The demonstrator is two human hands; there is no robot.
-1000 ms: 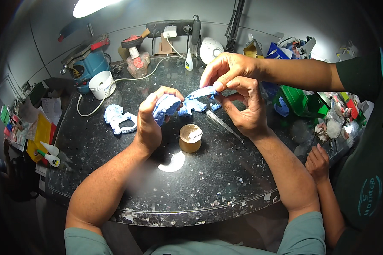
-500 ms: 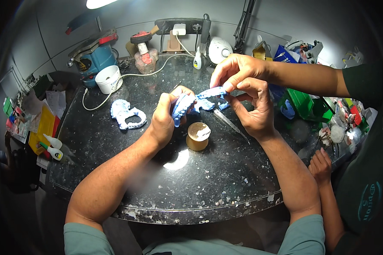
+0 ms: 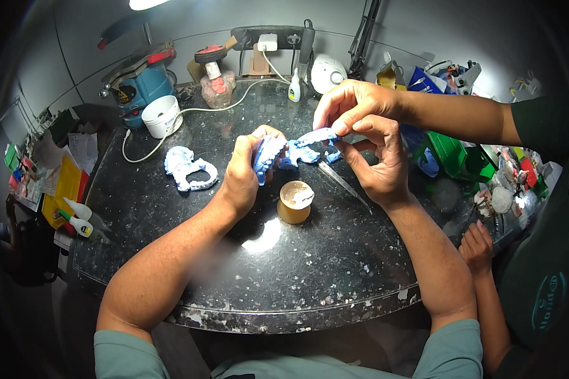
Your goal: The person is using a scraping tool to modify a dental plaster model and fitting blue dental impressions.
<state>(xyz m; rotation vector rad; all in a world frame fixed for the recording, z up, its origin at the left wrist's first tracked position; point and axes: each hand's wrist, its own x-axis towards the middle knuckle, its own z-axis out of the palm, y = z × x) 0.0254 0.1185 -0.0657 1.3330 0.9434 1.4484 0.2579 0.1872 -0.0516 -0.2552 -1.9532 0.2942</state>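
Note:
My left hand is closed around a blue dental model, its ridged side turned inward. My right hand pinches the right end of a curved blue dental arch. A co-worker's hand reaches in from the right and grips the top edge of the same arch. Below them stands a squat yellowish jar with white stuff on its top. Metal tweezers lie just under the arch. Another blue dental model rests on the table left of my left hand.
The dark, speckled table curves around me. A white tub, a blue machine and a white cable stand at the back left. A small white bottle is at the back. A green bin and clutter sit on the right, beside the co-worker's other hand.
The dental model in my left hand has tilted slightly and shifted a little to the left. My right hand and the co-worker's hand stay almost still on the arch.

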